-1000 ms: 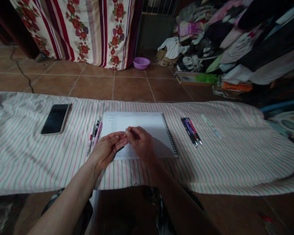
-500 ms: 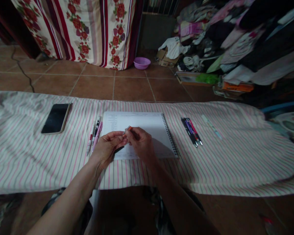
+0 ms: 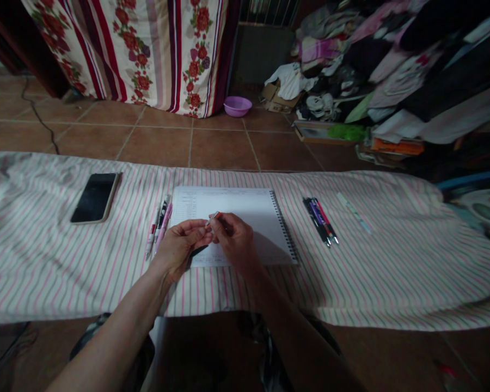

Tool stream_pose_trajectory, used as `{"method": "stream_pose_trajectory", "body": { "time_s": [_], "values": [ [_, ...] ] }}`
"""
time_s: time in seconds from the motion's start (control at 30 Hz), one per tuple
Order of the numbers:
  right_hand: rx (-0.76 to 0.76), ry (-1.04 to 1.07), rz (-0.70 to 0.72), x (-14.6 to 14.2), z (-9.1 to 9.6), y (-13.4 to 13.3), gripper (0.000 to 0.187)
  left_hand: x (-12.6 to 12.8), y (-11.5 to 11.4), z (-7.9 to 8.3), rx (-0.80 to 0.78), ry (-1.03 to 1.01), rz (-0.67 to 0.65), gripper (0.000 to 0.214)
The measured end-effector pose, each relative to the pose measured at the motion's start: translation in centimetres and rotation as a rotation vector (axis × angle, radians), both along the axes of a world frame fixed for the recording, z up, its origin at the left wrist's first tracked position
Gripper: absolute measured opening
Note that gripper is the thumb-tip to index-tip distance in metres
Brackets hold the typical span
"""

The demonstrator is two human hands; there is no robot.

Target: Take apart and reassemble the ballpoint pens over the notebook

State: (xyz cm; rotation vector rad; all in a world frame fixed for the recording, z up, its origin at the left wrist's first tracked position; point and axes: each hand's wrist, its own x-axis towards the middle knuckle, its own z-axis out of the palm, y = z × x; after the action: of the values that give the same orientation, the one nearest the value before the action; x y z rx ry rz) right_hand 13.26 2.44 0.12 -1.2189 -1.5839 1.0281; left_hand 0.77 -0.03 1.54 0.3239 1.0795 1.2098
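**A:** Obs. 1, the hands. What do you see from where you stand?

**B:** Left hand (image 3: 178,243) and right hand (image 3: 236,239) meet over the near left part of the notebook (image 3: 251,209), fingertips touching. 1 pen (image 3: 213,217) runs between them.

**A:** Finger state?

**B:** Right: fingers curled tight and narrow, thumb and forefinger pinched on the pen's upper part. Its orange-and-pale end pokes out above the knuckles. Left: fingers bent inward, tips closed on the same pen. A dark length shows beneath that hand, slanting down-left over the page. No gap visible in either grip.

**A:** Pen touching the paper?

**B:** Cannot tell; the hands cover that spot.

**A:** Obs. 2, surroundings.

**B:** Notebook lies open and flat on the striped cloth (image 3: 351,272), spiral at its right edge. Just left of it are 3 spare pens (image 3: 158,224) side by side. Farther left is a phone (image 3: 95,197), screen dark. Right of the spiral lies a bunch of pens (image 3: 320,220), then 1 pale pen (image 3: 353,211) apart from them. Beyond the cloth is a tiled floor (image 3: 220,144) with a purple bowl (image 3: 237,105).
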Motion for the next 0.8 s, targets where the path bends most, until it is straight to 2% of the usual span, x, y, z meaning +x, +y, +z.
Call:
{"method": "stream_pose_trajectory", "body": {
  "time_s": [0.1,0.23,0.33,0.53,0.8],
  "values": [
    [0.096,-0.043,-0.002,-0.01,0.05,-0.02,0.019,-0.04,0.05,-0.08,0.003,-0.011,0.005,0.016],
    [0.365,-0.143,0.008,-0.24,0.16,-0.19,0.017,-0.14,0.06,-0.36,0.027,-0.053,0.014,0.016],
    [0.492,-0.205,0.026,-0.42,0.25,-0.42,0.016,-0.30,0.06,-0.51,0.041,-0.074,0.010,0.017],
    [0.580,-0.335,0.059,-0.23,0.32,-0.81,0.020,-0.45,0.01,-0.44,0.088,-0.093,-0.018,0.021],
    [0.639,-0.377,0.093,0.26,0.51,-0.96,0.023,-0.44,-0.12,0.01,0.105,-0.087,-0.033,0.023]
  ]
}}
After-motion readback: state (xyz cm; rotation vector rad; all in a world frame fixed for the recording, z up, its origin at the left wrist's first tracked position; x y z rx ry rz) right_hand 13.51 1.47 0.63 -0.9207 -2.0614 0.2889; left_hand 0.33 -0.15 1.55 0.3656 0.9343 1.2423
